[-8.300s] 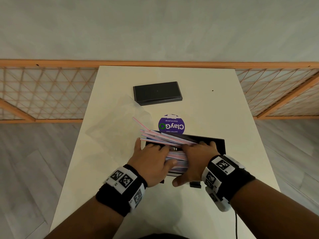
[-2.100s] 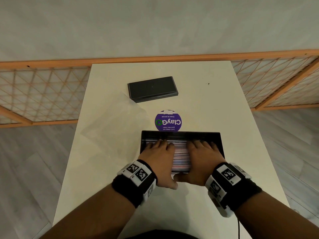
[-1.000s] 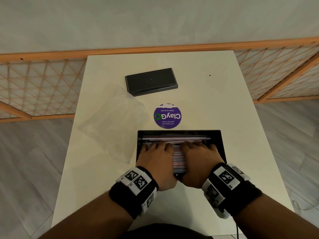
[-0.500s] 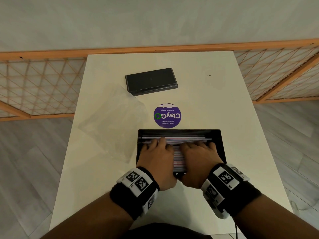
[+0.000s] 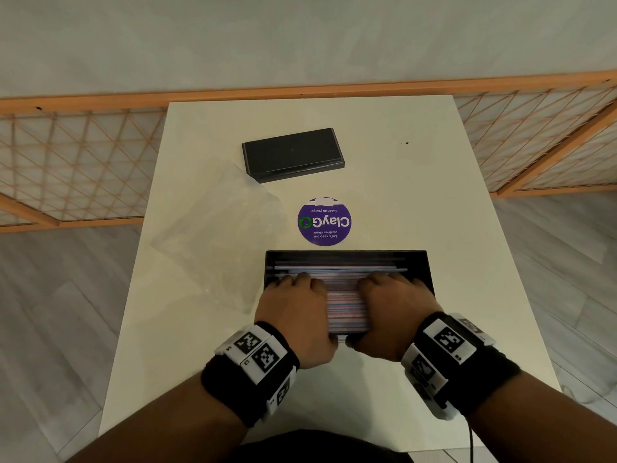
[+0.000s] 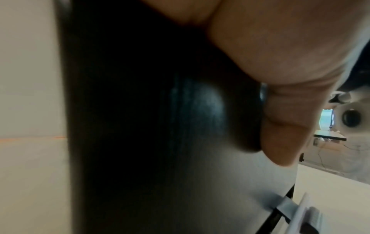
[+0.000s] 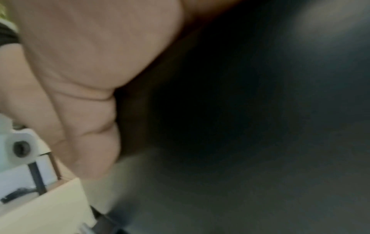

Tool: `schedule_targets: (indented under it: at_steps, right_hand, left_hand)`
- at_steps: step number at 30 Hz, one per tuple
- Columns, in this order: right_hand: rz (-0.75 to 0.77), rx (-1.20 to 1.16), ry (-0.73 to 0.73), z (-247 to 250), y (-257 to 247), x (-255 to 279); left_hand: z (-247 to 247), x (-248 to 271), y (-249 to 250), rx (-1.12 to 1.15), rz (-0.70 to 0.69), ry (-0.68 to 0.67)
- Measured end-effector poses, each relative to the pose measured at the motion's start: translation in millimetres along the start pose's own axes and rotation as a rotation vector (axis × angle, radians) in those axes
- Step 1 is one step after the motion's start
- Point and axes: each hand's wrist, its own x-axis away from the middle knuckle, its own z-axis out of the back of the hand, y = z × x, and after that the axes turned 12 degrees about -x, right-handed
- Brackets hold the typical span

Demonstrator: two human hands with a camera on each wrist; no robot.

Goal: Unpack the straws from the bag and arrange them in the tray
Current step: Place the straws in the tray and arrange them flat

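On the left of the counter [image 5: 384,182] the clear plastic bag [image 5: 213,235] lies flat and looks empty, well apart from the work. Just right of it sits the black tray [image 5: 419,262], with the straws [image 5: 345,305] lying lengthwise inside in a striped layer. The left hand [image 5: 293,309] rests on the left part of the layer, fingers laid forward and pressing down rather than curled round anything. The right hand [image 5: 390,309] does the same on the right part, and the 2 thumbs hook over the near edge. Both wrist cameras show only palm and dark tray wall.

The step, I judge, is leveling the straws. To do it well, I would keep both palms flat and light, sweep outward toward the ends together, and nudge the 2 or 3 loose straws at the far wall parallel. Pressing hard could kink them.
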Motion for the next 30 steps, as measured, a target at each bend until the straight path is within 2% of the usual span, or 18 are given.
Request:
schedule_targets:
  at_steps: [10, 17, 23, 30]
  right_hand:
    - [-0.026, 0.026, 0.020, -5, -1, 1]
    - [0.030, -0.015, -0.006, -8, -8, 0]
    - [0.029, -0.006, 0.013, -8, -8, 1]
    - [0.004, 0.001, -0.009, -5, -9, 0]
  left_hand:
    - [1, 1, 1, -0.019, -0.014, -0.013]
    - [0, -2, 2, 0.025, -0.128, 0.032]
    - [-5, 1, 2, 0.047, -0.043, 0.033]
    - [-6, -2, 2, 0.038, -0.040, 0.009]
